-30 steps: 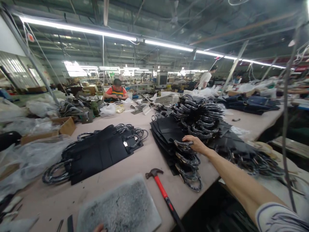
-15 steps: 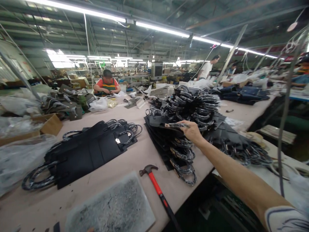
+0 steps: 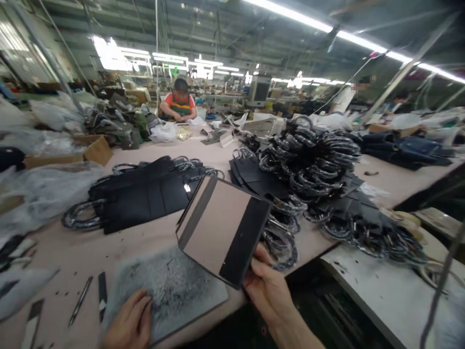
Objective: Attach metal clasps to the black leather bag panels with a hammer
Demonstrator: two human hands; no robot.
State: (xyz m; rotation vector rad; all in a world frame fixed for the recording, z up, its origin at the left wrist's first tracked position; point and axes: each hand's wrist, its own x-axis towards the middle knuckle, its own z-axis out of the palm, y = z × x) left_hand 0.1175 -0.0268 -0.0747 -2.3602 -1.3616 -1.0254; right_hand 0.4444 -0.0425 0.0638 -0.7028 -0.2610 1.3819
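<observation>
My right hand (image 3: 267,286) grips the near corner of a flat bag panel (image 3: 221,228), tan in the middle with black bands, held tilted above the table. It hangs over the far edge of a grey scuffed pad (image 3: 170,291). My left hand (image 3: 129,325) rests on the near left edge of that pad, fingers curled against it. Behind the panel lies a big heap of black panels with wrapped handles (image 3: 305,169). A second flat stack of black panels with handles (image 3: 145,194) lies to the left.
A thin metal tool (image 3: 80,300) and a small dark blade (image 3: 102,291) lie left of the pad. Plastic bags and a cardboard box (image 3: 96,150) crowd the left side. A person in red and green (image 3: 179,104) sits at the table's far end; another stands at the back right.
My right hand lifted one panel off the heap and carried it back over the pad. My left hand came onto the pad's edge. The red-handled hammer is hidden behind the panel.
</observation>
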